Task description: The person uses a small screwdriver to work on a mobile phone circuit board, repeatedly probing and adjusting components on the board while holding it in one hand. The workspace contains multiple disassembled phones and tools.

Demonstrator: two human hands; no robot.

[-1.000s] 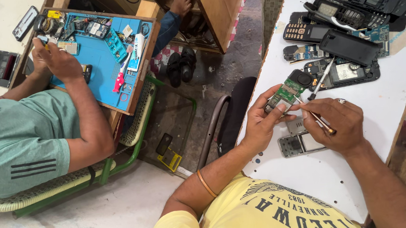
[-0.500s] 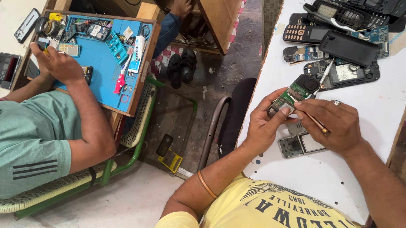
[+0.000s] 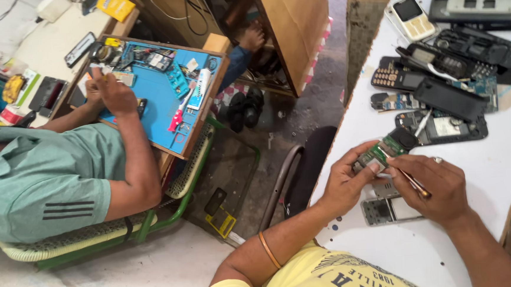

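Head view — a white, smooth table (image 3: 427, 251) runs along the right side. Near its front edge the left hand (image 3: 346, 182) curls around a small green circuit board (image 3: 386, 150), thumb and fingers pinching its long edges so that the board tilts up toward the far right. The right hand (image 3: 441, 188) is closed around a thin metal tool (image 3: 414, 182) with a brownish shaft, gripped pen-fashion; its tip meets the near end of the board. A ring sits on one right finger, and a thin orange bangle (image 3: 268, 250) circles the left wrist.

Just below the hands, flat on the table, lies a grey rectangular phone frame (image 3: 387, 210). Farther back lies a heap of dark, opened handsets (image 3: 447, 84) — matte black shells, keypads, exposed boards — and beyond it a pale cream phone (image 3: 410, 17).

On the left, well apart, another person in a green shirt (image 3: 39, 180) leans over a blue work mat (image 3: 166, 93) framed in wood, strewn with small parts. Rough grey concrete floor (image 3: 300, 108) lies between the two work places.
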